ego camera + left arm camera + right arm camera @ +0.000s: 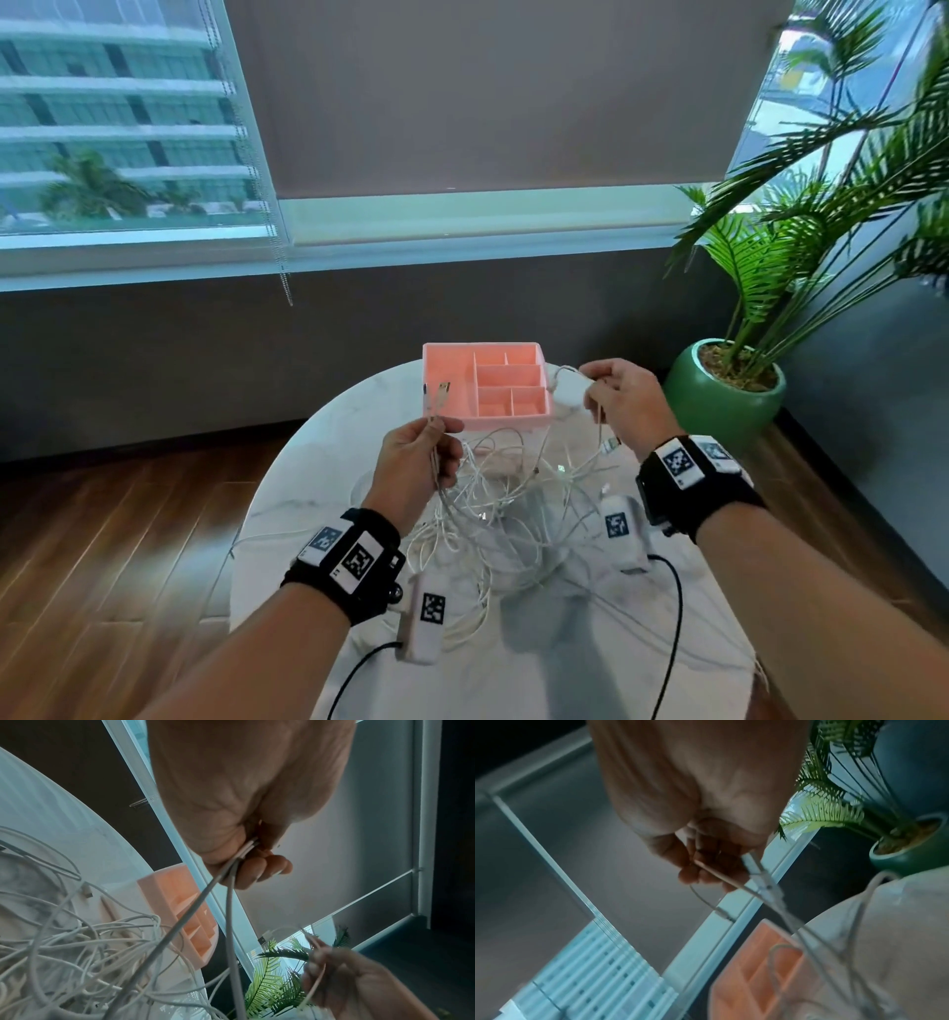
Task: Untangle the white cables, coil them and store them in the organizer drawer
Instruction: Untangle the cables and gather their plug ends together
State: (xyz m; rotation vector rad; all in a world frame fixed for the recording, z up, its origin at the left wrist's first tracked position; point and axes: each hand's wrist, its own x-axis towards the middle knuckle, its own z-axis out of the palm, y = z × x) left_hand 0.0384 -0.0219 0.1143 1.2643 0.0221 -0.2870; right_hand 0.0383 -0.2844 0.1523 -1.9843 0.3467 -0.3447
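White cables [493, 493] in a tangled heap mid round marble table [328, 442], just in front of pink organizer drawer [513, 424], w/ strands rising to both hands. Left hand [418, 462] raised over near-left of heap, fingers curled, pinching two strands btwn thumb & fingers; USB plugs [440, 393] poking up past fingertips, in front of drawer's large left compartment. Right hand [624, 403] up beside drawer's right edge, fingers curled round a thin strand plus a white adapter [567, 393]; another plug [610, 446] dangling under wrist. Drawer at far side of table, dividers visible, compartments holding no cable. Black wrist straps w/ tagged markers [359, 560] on both arms. Potted palm in green pot [719, 406] on floor right of table; window w/ blind [488, 103] behind
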